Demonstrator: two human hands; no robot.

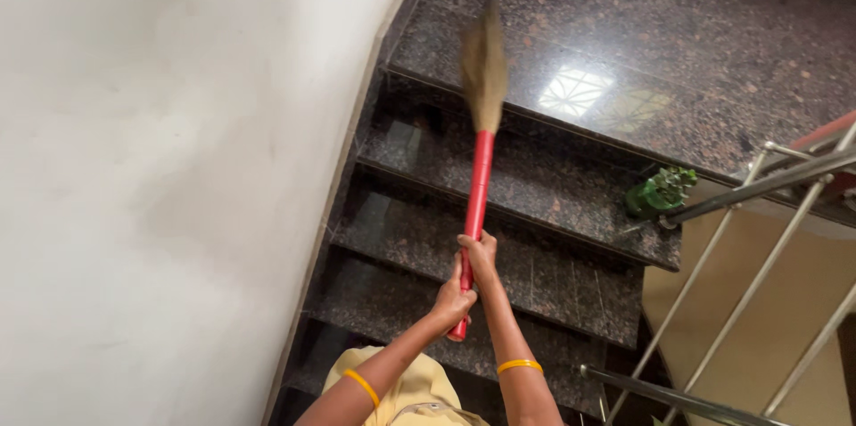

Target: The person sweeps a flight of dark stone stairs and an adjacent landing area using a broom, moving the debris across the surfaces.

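I keep both hands, left hand and right hand, clamped on the red-handled broom; I judge short strokes suit each granite step.

Dark speckled granite stairs are running down to a polished landing, which is reflecting a window's light. A small green plant is sitting on the landing's edge beside the railing.

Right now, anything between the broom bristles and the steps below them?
Nothing visible. Both hands, left and right, grip the red handle of the broom; its bristles hang over bare dark steps. The small green plant sits off by the railing.
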